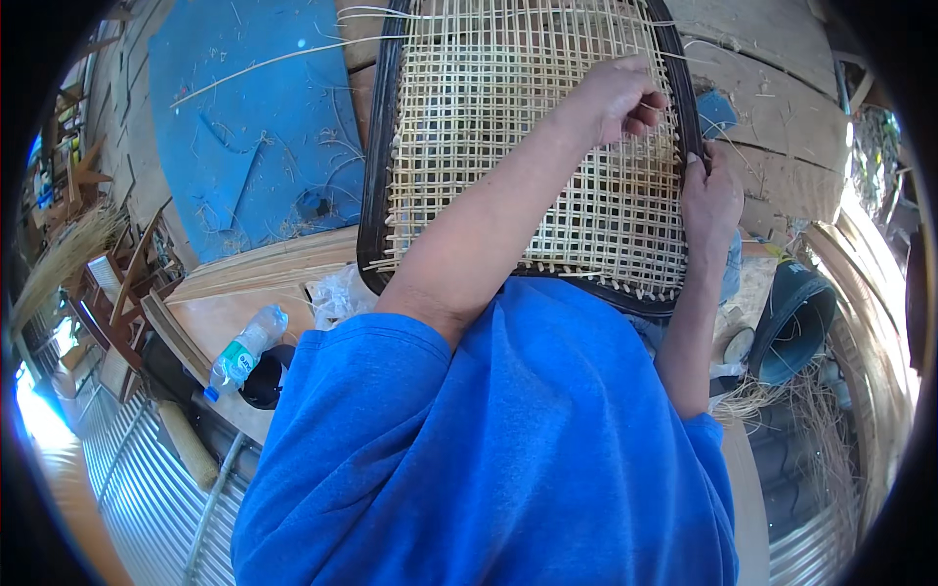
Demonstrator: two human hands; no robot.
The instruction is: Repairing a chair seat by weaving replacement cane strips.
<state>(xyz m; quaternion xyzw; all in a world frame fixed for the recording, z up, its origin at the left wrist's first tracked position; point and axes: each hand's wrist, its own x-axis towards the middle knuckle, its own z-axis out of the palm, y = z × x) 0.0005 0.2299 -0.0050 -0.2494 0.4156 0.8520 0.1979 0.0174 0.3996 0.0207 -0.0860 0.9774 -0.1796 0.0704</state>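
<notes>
A dark wooden frame (374, 186) lies in front of me, leaning against my body. Across it stretches an open lattice of pale woven cane (469, 107), with cut strand ends showing along its near and side edges. My left hand (625, 101) reaches over the weave close to the right rail, its fingers curled together. Whatever they pinch, if anything, is too small to make out. On the outer side of that rail, my right hand (711, 195) grips the frame, thumb on top. Loose cane strands (283, 66) stick out past the far left side.
At the left, a blue sheet (254, 117) on the planks carries scraps of cane. Nearer stand a plastic bottle (244, 352) and a crumpled clear bag (339, 296). A dark bucket (793, 322) and tangled fibres (816, 430) are at my right.
</notes>
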